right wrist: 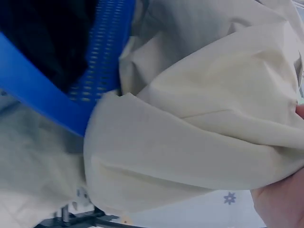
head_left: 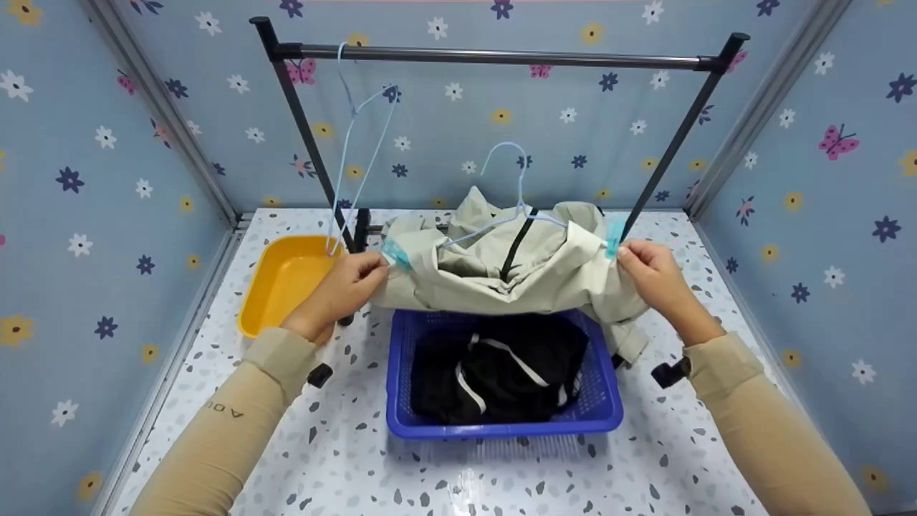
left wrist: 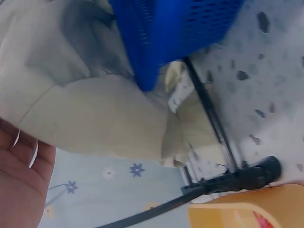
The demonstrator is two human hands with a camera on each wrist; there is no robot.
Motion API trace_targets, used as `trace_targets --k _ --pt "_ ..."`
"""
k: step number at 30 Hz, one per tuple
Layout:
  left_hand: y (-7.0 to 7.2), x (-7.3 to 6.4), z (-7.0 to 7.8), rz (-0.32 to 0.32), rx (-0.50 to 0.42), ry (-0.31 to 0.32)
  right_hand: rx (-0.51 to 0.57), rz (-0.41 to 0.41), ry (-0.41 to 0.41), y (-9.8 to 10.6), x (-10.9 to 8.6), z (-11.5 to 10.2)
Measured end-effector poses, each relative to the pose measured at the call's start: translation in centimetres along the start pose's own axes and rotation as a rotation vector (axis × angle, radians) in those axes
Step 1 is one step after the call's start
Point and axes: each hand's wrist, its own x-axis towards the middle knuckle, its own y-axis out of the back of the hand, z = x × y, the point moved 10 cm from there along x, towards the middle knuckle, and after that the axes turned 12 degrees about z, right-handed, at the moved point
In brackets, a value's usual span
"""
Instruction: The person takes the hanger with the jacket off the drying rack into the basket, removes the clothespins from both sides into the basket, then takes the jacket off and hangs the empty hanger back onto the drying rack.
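A pale grey-green jacket (head_left: 551, 276) with a dark zip hangs spread between both hands, over the back of the basket. Inside its neck opening sits a light blue hanger (head_left: 521, 193), hook upward and clear of the rail. My left hand (head_left: 349, 287) pinches the jacket's left shoulder beside a teal clip-like piece (head_left: 395, 253). At the other shoulder my right hand (head_left: 655, 276) pinches the fabric by a second teal piece (head_left: 614, 238). In the right wrist view, the jacket (right wrist: 190, 137) drapes down beside the basket.
A black garment rack (head_left: 501, 54) stands behind, with another light blue hanger (head_left: 351, 143) on its rail at the left. The blue basket (head_left: 505, 431) holds black clothing with white stripes (head_left: 501, 373). A yellow tub (head_left: 261, 287) is at the left. Patterned walls enclose the table.
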Motion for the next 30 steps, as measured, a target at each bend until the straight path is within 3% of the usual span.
trace_targets --k 6,13,22,30 --pt "-0.9 -2.0 -2.1 -0.110 0.012 0.099 0.001 -0.045 -0.031 -1.2 -1.5 1.9" --pt "-1.8 -3.6 -3.2 -0.180 0.070 0.038 -0.054 -0.075 -0.031 -2.1 -2.9 3.6" --pt "-2.6 -5.1 -4.2 -0.246 0.091 0.014 -0.045 -0.097 -0.008 -2.7 -4.6 5.1" --pt "-3.0 -5.6 -4.6 -0.244 0.101 -0.027 -0.056 -0.080 0.038 -2.9 -5.5 5.6"
